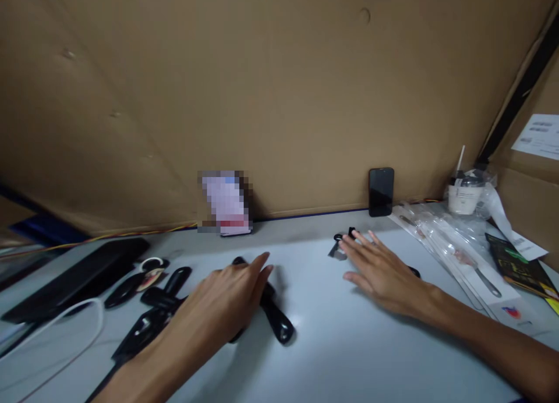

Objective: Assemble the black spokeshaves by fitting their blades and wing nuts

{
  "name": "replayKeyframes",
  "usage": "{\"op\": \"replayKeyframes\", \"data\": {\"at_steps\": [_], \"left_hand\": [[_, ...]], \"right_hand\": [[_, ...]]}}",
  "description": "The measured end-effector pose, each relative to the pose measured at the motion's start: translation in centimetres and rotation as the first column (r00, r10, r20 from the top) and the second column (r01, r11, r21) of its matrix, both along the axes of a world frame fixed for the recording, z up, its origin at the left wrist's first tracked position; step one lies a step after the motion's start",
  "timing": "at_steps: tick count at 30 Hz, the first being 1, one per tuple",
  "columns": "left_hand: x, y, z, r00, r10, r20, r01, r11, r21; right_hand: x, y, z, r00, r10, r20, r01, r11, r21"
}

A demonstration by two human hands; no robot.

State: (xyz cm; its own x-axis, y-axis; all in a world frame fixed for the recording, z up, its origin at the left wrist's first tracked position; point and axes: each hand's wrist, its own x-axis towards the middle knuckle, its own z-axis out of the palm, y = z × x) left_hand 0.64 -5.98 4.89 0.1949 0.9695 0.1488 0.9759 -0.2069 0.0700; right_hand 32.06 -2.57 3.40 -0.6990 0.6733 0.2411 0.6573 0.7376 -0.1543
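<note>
My left hand (231, 298) lies over black plastic handle-like pieces (279, 324) at the middle of the table. Its visible fingers stretch out to the right, and the hand hides part of the pieces beneath. On the other side, my right hand (386, 272) is flat with its fingers spread. Its fingertips reach a few small black parts (337, 246), one with a grey flat end; whether they touch is unclear. Another dark piece (414, 271) peeks out from behind that hand. Left of my left forearm, more glossy black handled pieces (168, 289) lie in a pile.
A pixelated phone (229, 208) and a dark phone (381, 192) lean on the cardboard wall. Right are plastic-wrapped metal tools (471, 263), a lidded cup (465, 196) and a black packet (519, 263). Left are a long black case (82, 278) and white cable (98, 310).
</note>
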Motion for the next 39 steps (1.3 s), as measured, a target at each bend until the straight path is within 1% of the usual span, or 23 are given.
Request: {"op": "replayKeyframes", "data": {"at_steps": [1,2,3,4,6,9,13,14,15,18,19,21,23,24,25,26,28,30,31,33,36,39], "left_hand": [[0.5,-0.1,0.2,0.999,-0.032,0.038,0.032,0.999,0.000],[0.9,-0.2,0.4,0.988,-0.100,0.116,0.099,0.995,0.016],[1.3,-0.2,0.5,0.969,-0.168,0.181,0.160,0.985,0.058],[1.6,-0.2,0.5,0.949,-0.233,0.214,0.216,0.971,0.102],[1.9,-0.1,0.5,0.918,-0.336,0.211,0.306,0.938,0.163],[2.4,-0.2,0.4,0.864,-0.464,0.196,0.437,0.884,0.165],[4.2,-1.4,0.5,0.740,-0.605,0.294,0.585,0.795,0.162],[4.7,-1.9,0.4,0.704,-0.644,0.297,0.627,0.761,0.165],[5.2,-2.4,0.3,0.692,-0.668,0.275,0.653,0.741,0.156],[6.3,-3.8,-0.2,0.687,-0.700,0.196,0.685,0.713,0.149],[6.6,-4.2,-0.4,0.680,-0.709,0.189,0.690,0.705,0.162],[6.9,-4.7,-0.5,0.642,-0.738,0.207,0.716,0.674,0.182],[7.1,-5.0,-0.5,0.577,-0.775,0.257,0.759,0.626,0.181],[7.2,-5.1,-0.4,0.549,-0.786,0.283,0.770,0.608,0.195],[7.1,-5.0,-0.3,0.533,-0.789,0.306,0.765,0.603,0.225],[7.0,-4.9,-0.2,0.531,-0.784,0.322,0.744,0.613,0.264],[6.6,-4.5,-0.2,0.582,-0.744,0.327,0.664,0.667,0.337],[6.1,-3.9,-0.3,0.654,-0.694,0.299,0.600,0.718,0.353],[5.8,-3.6,-0.5,0.684,-0.675,0.277,0.590,0.735,0.334],[5.5,-3.0,-0.8,0.719,-0.653,0.238,0.597,0.756,0.270],[5.5,-2.6,-1.6,0.731,-0.637,0.245,0.616,0.771,0.164],[5.6,-2.5,-2.4,0.743,-0.604,0.289,0.596,0.793,0.126]], "right_hand": [[0.3,0.4,0.1,0.999,-0.041,-0.027,0.041,0.999,0.025],[0.5,0.7,0.3,0.996,-0.074,-0.053,0.077,0.996,0.053],[0.6,0.8,0.4,0.992,-0.099,-0.077,0.105,0.991,0.083],[0.7,0.8,0.4,0.989,-0.116,-0.094,0.127,0.986,0.113],[0.6,0.4,0.5,0.986,-0.135,-0.099,0.149,0.977,0.154],[0.3,-0.1,0.4,0.984,-0.169,-0.062,0.178,0.970,0.166],[0.5,0.1,0.5,0.974,-0.228,-0.005,0.226,0.960,0.165],[0.5,0.2,0.7,0.967,-0.255,0.005,0.251,0.954,0.165],[0.6,0.2,1.0,0.958,-0.288,0.015,0.282,0.946,0.157],[0.4,-0.5,1.5,0.924,-0.378,0.054,0.373,0.924,0.085],[0.3,-0.9,1.6,0.926,-0.373,0.062,0.370,0.928,0.051],[-0.2,-1.9,1.5,0.958,-0.284,0.031,0.285,0.958,-0.018],[-0.6,-2.6,1.2,0.985,-0.155,-0.080,0.149,0.986,-0.074],[-0.8,-2.8,1.0,0.983,-0.112,-0.148,0.100,0.991,-0.086],[-0.8,-2.8,0.9,0.974,-0.091,-0.210,0.074,0.994,-0.085],[-0.8,-2.7,0.8,0.962,-0.087,-0.260,0.072,0.995,-0.068],[-0.4,-2.2,0.8,0.943,-0.097,-0.318,0.099,0.995,-0.010],[0.0,-1.5,0.8,0.938,-0.097,-0.332,0.115,0.993,0.034],[0.2,-1.3,0.8,0.941,-0.093,-0.326,0.112,0.993,0.040],[0.4,-1.1,0.9,0.950,-0.077,-0.302,0.090,0.995,0.031],[0.3,-1.6,1.1,0.955,-0.044,-0.292,0.056,0.998,0.034],[-0.2,-2.6,1.3,0.955,0.003,-0.298,0.002,1.000,0.018]]}}
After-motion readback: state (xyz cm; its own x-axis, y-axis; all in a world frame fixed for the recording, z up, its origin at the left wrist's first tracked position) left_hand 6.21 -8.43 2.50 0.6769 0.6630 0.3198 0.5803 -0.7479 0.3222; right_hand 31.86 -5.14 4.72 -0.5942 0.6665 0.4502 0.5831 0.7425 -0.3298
